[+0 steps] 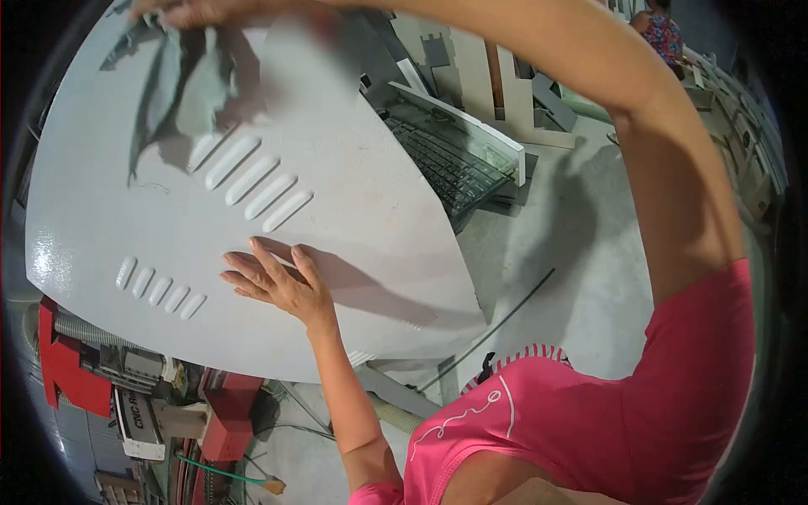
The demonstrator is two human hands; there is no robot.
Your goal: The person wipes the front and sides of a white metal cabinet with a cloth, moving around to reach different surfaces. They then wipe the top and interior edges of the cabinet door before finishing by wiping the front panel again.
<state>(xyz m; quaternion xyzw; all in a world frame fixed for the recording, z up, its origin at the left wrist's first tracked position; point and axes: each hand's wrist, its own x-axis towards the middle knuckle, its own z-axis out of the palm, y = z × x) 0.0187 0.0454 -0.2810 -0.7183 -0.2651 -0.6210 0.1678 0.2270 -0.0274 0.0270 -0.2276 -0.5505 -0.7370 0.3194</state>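
Observation:
A large white panel (370, 219) fills most of the view, with two rows of raised louvre-like ridges on it. My left hand (282, 284) lies on the panel between the two rows, its fingers spread and nothing in them. At the top left, my right hand (198, 12) reaches across with its fingers closed on a grey-green cloth (185, 80). Loose folds of the cloth hang down against the panel, just above the larger ridges (261, 189). The frame's top edge cuts off part of the right hand.
A dark keyboard (450, 160) sits in a tray beyond the panel's right edge. Sheet and board pieces (505, 93) lean behind it. Red machine parts (229, 412) and a green cord (220, 471) are at lower left. Another person (661, 35) is at the far upper right.

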